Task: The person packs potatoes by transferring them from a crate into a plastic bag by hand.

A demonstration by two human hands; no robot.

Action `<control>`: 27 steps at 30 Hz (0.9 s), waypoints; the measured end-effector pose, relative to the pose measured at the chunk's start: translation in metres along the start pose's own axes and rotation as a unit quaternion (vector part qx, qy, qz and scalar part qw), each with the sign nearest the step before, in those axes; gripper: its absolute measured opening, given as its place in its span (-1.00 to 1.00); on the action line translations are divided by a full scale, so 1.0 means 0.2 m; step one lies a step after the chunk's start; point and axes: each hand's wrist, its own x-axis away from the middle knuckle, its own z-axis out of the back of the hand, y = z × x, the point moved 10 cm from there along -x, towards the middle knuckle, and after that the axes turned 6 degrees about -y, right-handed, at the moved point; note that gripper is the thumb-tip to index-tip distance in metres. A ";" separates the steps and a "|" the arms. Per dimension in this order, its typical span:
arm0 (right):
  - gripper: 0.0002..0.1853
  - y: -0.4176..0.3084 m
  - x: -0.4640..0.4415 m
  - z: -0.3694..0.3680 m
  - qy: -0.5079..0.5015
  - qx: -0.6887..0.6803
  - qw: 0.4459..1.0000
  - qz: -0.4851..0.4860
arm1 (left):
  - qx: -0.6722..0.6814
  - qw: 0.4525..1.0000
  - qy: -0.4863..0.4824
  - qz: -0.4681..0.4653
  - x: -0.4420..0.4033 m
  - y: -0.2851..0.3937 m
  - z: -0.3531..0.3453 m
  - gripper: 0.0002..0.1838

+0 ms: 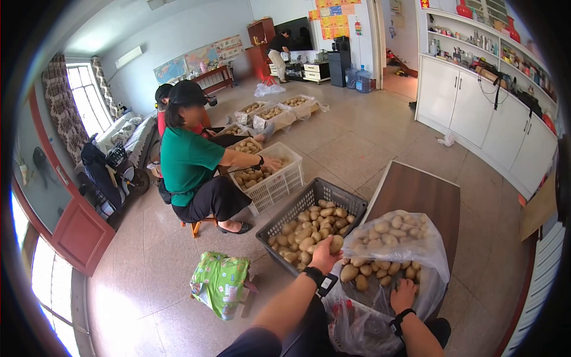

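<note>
My left hand [326,257] is closed around a potato [336,243] above the near right side of a dark grey plastic crate [275,228]. Many loose potatoes [309,229] lie in that crate. To its right, a clear plastic bag [437,256] is open towards me, with more potatoes [380,269] inside and under its film. My right hand [404,296] reaches into the bag's mouth beside the potatoes. Its fingers are curled downwards, and what they hold, if anything, is hidden. Both wrists wear dark bands.
A brown board-topped table [410,187] stands behind the bag. A green packet [221,282] rests at left on a low seat. A person in a green shirt [189,156] sits with a hand at a white crate [276,190] of potatoes. More filled crates [273,113] stand beyond.
</note>
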 end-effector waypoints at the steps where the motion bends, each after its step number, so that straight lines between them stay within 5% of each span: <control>1: -0.54 0.01 0.00 -0.01 -0.003 0.004 1.000 -0.001 | 0.003 0.999 0.035 -0.015 0.00 0.02 0.05 -0.61; 12: -0.50 0.04 0.00 -0.04 -0.019 0.043 0.999 -0.007 | 0.109 0.980 0.153 -0.063 -0.12 0.10 0.45 -0.60; 18: -0.53 0.06 0.01 -0.04 -0.016 0.068 0.997 0.015 | 0.004 0.976 0.175 -0.133 -0.17 0.15 0.58 -0.65; 19: -0.55 0.04 0.00 -0.04 -0.018 0.083 0.996 0.035 | -0.243 0.949 0.142 -0.144 -0.14 0.22 0.51 -0.66; 20: -0.58 0.06 0.01 -0.04 0.009 0.047 0.998 0.033 | -0.571 0.791 0.162 -0.149 -0.09 0.30 0.43 -0.66; 21: -0.61 0.07 0.01 -0.05 0.003 0.042 0.999 0.025 | -0.741 0.615 0.196 -0.187 -0.01 0.36 0.35 -0.66; 22: -0.64 0.04 0.01 -0.04 -0.012 0.042 0.999 0.024 | -0.620 0.709 0.204 -0.266 -0.04 0.38 0.45 -0.64; 25: -0.70 0.04 0.03 -0.03 -0.031 0.025 0.999 0.015 | -0.480 0.794 0.193 -0.320 0.01 0.37 0.47 -0.61; 27: -0.73 0.07 0.07 -0.05 -0.053 0.016 0.998 0.014 | -0.663 0.671 0.210 -0.257 0.07 0.40 0.38 -0.51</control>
